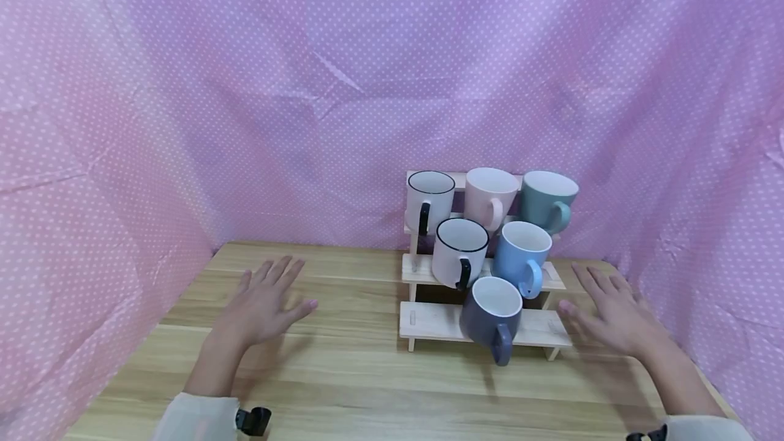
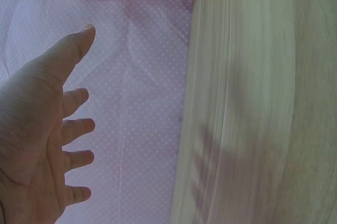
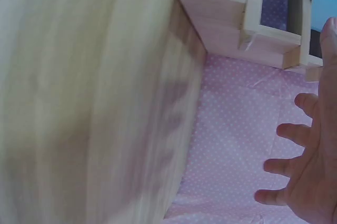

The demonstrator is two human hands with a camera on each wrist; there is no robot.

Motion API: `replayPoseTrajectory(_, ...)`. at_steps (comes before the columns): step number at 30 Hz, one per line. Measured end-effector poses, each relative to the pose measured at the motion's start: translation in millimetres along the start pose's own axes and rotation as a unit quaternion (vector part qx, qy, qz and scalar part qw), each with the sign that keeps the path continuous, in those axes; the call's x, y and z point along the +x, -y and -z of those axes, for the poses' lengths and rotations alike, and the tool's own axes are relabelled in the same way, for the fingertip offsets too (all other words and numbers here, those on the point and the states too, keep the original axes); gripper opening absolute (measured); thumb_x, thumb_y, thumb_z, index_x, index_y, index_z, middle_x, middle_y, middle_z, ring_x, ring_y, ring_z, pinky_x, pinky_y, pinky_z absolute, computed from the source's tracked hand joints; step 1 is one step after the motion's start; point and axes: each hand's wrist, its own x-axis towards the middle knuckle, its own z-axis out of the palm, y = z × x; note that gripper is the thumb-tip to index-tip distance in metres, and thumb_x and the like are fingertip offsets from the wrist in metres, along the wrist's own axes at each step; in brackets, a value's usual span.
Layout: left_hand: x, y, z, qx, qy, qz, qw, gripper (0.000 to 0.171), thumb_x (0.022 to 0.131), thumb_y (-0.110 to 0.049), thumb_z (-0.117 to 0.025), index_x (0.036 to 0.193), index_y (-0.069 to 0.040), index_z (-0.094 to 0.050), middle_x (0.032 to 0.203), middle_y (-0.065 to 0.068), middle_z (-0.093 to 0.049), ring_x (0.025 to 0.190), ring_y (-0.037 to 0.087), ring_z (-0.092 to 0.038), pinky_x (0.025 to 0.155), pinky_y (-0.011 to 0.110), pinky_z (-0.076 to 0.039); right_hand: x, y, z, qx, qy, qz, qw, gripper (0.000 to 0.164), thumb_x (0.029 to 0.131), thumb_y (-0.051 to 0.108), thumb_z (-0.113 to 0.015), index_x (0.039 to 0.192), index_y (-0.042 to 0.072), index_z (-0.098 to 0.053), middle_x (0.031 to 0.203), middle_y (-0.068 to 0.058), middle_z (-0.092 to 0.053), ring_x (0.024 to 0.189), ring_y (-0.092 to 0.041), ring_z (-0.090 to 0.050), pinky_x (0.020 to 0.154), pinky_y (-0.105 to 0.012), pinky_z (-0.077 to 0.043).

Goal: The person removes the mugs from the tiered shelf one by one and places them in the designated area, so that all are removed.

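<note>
Both hands hover over the table with fingers spread and nothing in them. My left hand (image 1: 260, 308) is on the left side, well away from the rack; my right hand (image 1: 618, 312) is just right of the wooden tiered rack (image 1: 429, 322). On the top tier stand a white mug with a black rim (image 1: 431, 206), a pale pink mug (image 1: 486, 199) and a green mug (image 1: 545, 199). The middle tier bears another black-rimmed white mug (image 1: 456, 254) and a light blue mug (image 1: 517, 257). A dark grey mug (image 1: 486, 318) sits on the bottom tier, its handle toward the front.
The wood-grain table (image 1: 343, 373) stretches under both hands. A pink cloth with white dots (image 1: 306, 121) hangs behind it and along both sides. Shadows of the hands fall on the tabletop. In the right wrist view, the rack's side (image 3: 221, 18) rises close to the thumb.
</note>
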Motion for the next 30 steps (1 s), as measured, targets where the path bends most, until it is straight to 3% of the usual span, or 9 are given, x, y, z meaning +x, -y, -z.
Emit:
replayPoseTrajectory(7, 11.5, -5.6, -2.8, -0.005, -0.01, -0.028, 0.9995, 0.088, 0.098, -0.07, -0.048, 0.162, -0.012, -0.028, 0.163, 0.022, -0.031, 0.147, 0.051, -0.028, 0.116, 0.074, -0.017, 8.7, 4.6, 7.3, 0.037, -0.014, 0.038, 0.999, 0.087, 0.101, 0.05, -0.059, 0.161, -0.001, -0.021, 0.152, -0.041, -0.034, 0.134, -0.065, -0.033, 0.101, -0.083, -0.026)
replayPoseTrajectory(13, 22.5, -17.7, -4.4, -0.002, -0.022, -0.059, 0.998, 0.086, 0.098, -0.069, -0.049, 0.161, -0.014, -0.031, 0.159, 0.019, -0.04, 0.143, 0.048, -0.037, 0.114, 0.072, -0.027, 18.6, 8.9, 10.7, 0.076, -0.038, 0.085, 0.993, 0.082, 0.097, 0.039, -0.07, 0.149, -0.015, -0.035, 0.144, -0.04, -0.045, 0.124, -0.06, -0.05, 0.097, -0.073, -0.043)
replayPoseTrajectory(20, 36.6, -34.9, -8.5, -0.002, -0.042, -0.09, 0.9951, 0.079, 0.1, -0.059, -0.057, 0.16, -0.011, -0.035, 0.153, 0.019, -0.048, 0.135, 0.046, -0.049, 0.108, 0.069, -0.038, 24.9, 12.2, 11.5, 0.078, -0.072, 0.108, 0.988, 0.07, 0.091, 0.036, -0.078, 0.141, -0.008, -0.054, 0.126, -0.031, -0.064, 0.096, -0.044, -0.07, 0.077, -0.057, -0.06)
replayPoseTrajectory(25, 47.5, -49.7, -10.5, 0.009, -0.046, -0.109, 0.993, 0.074, 0.103, -0.053, -0.055, 0.159, -0.01, -0.036, 0.152, 0.018, -0.049, 0.136, 0.042, -0.05, 0.11, 0.063, -0.041, 28.0, 14.8, 11.9, 0.11, -0.082, 0.118, 0.984, 0.064, 0.088, 0.032, -0.083, 0.137, -0.003, -0.061, 0.126, -0.025, -0.067, 0.096, -0.039, -0.072, 0.075, -0.049, -0.062)
replayPoseTrajectory(30, 60.1, -65.7, -12.4, 0.018, -0.051, -0.129, 0.9901, 0.069, 0.104, -0.052, -0.054, 0.157, -0.011, -0.04, 0.151, 0.017, -0.051, 0.136, 0.039, -0.052, 0.11, 0.06, -0.043, 31.0, 14.2, 8.6, 0.147, -0.063, 0.081, 0.984, 0.06, 0.091, 0.036, -0.08, 0.137, 0.002, -0.063, 0.129, -0.02, -0.067, 0.1, -0.037, -0.071, 0.075, -0.045, -0.063)
